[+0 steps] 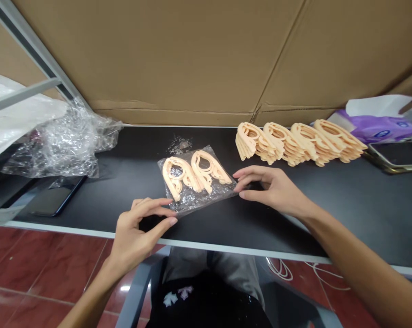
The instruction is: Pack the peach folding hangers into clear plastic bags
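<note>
On the desk, straight in front of me, lies a bag of clear film, with looped cream pieces showing inside it side by side. It sits between my hands and a little beyond them. Its near edge slants, running from my left hand away and up to my right hand, and the row of pieces lies roughly along that same line. My left hand is narrow, thumb and fingertips closed on the near left corner; my right, also narrow, pinches the right corner. How firmly either grips I cannot tell. My left is the one nearer the desk's front edge; my right reaches farther in.

Past my right fingers, toward the back, stands a stack of like pieces, apart from the bag. The widest stretch of desk lies right of the bag, in front of that stack, under my right forearm. To the left, the room ends at crumpled wrap and a phone; behind, at the cardboard.
</note>
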### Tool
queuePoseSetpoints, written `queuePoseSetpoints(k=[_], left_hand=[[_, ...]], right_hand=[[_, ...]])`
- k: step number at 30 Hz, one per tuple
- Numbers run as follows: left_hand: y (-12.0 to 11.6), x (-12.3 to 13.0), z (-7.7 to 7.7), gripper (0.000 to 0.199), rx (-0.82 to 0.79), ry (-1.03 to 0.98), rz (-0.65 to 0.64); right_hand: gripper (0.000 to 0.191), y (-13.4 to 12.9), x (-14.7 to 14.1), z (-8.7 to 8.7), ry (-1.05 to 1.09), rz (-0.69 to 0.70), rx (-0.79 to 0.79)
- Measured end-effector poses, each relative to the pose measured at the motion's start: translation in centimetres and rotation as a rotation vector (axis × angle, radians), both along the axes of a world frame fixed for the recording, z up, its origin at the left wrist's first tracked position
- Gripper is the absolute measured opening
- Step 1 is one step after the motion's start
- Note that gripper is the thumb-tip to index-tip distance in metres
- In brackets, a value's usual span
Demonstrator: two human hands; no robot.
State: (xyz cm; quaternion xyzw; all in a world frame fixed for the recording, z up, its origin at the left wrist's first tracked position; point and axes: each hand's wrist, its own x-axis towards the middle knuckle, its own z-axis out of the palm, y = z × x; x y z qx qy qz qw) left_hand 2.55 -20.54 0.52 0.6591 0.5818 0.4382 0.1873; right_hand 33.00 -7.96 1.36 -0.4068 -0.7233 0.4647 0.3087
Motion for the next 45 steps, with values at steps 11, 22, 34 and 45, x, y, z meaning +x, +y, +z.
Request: queuePoseSetpoints(k=[11,22,34,45], left_hand=[[0.1,0.0,-0.1,0.012,-0.073,-0.036,0.04],[1.2,-0.2,1.4,0.028,-0.273,-0.127,0.12],[0.9,1.3,0.8,0.021,-0.146,0.035,0.208],[0.3,1.2,-0.5,0.028,0.17,0.686,0.112]], right_hand=[[0.039,0.1,0.7,0.1,0.006,-0.058,-0.051],[0.038,-0.6,-0.3,0.0,0.076,-0.128,-0.115],[0.025,-1.2,-2.7,-1.3,-0.095,-0.374,0.205],[0.019,-1.4,-2.8,-2.1,-0.163,-0.21,0.485]])
